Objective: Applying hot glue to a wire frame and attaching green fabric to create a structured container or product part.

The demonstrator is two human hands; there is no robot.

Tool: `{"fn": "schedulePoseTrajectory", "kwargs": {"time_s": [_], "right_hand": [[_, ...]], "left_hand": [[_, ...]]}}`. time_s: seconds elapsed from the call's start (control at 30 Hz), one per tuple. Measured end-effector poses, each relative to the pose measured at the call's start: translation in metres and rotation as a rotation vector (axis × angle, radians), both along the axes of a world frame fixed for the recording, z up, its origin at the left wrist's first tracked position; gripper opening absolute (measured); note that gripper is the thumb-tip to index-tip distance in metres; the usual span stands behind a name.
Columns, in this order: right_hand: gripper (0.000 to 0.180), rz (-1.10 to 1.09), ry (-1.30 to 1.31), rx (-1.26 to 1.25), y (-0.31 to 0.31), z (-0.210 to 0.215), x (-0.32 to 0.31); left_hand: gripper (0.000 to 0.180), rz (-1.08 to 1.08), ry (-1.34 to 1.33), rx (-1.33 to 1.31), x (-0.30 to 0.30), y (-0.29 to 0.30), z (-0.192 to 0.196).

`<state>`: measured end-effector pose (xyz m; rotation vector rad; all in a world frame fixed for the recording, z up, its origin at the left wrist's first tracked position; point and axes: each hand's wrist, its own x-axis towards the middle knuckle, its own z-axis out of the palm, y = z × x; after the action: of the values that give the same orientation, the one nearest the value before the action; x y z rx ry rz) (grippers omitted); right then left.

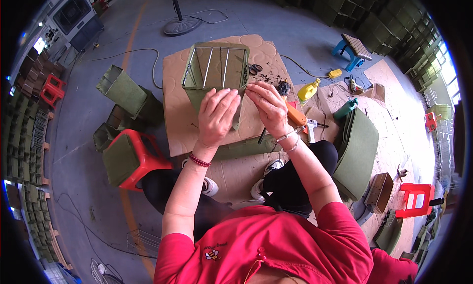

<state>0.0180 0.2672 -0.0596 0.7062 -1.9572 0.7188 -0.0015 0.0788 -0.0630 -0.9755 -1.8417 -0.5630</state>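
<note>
Green felt-covered box [217, 70]: square, open-topped, thin metal wires showing inside; tilted with its mouth toward the camera, standing on a cardboard sheet [268, 55] on the floor. Its near wall is mostly hidden behind both hands.

Left hand [217, 114]: back to the camera, fingers together and laid flat over the box's near rim; the palm side is hidden.

Right hand [266, 104]: just right of the left hand, fingertips drawn together at the same rim; whatever they pinch is too small to make out.

Beyond the right hand: scissors [255, 68], dark scraps. To its right: an orange-handled tool [297, 115], partly covered by the wrist; a yellow bottle [308, 91]; a stack of green felt sheets [357, 151], soft-edged.

Left of the left hand: a red plastic stool [143, 156] draped in green felt.
</note>
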Motion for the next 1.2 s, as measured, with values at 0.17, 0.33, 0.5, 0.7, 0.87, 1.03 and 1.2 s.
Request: {"fn": "schedulePoseTrajectory", "kwargs": {"time_s": [0.17,0.33,0.5,0.7,0.87,1.03,1.2], "right_hand": [[0.041,0.052,-0.045,0.095,0.005,0.005,-0.005],[0.041,0.107,-0.039,0.134,0.001,0.005,-0.014],[0.038,0.160,-0.045,0.147,-0.005,0.008,-0.021],[0.037,0.184,-0.070,0.185,-0.014,0.008,-0.030],[0.044,0.181,-0.038,0.339,-0.006,0.009,-0.038],[0.041,0.221,-0.037,0.424,-0.006,0.028,-0.040],[0.029,0.260,-0.041,0.551,-0.004,0.048,-0.046]], "left_hand": [[0.023,0.037,0.002,0.093,-0.008,0.006,0.003],[0.022,0.034,-0.014,0.144,-0.014,0.002,0.002],[0.023,0.060,-0.042,0.197,-0.014,-0.003,-0.001],[0.023,0.100,-0.077,0.287,-0.018,-0.011,-0.010],[0.022,0.113,-0.071,0.300,-0.016,-0.010,-0.006],[0.021,0.107,-0.067,0.276,-0.015,-0.009,-0.009],[0.021,0.068,0.000,0.254,-0.013,-0.007,-0.015]]}}
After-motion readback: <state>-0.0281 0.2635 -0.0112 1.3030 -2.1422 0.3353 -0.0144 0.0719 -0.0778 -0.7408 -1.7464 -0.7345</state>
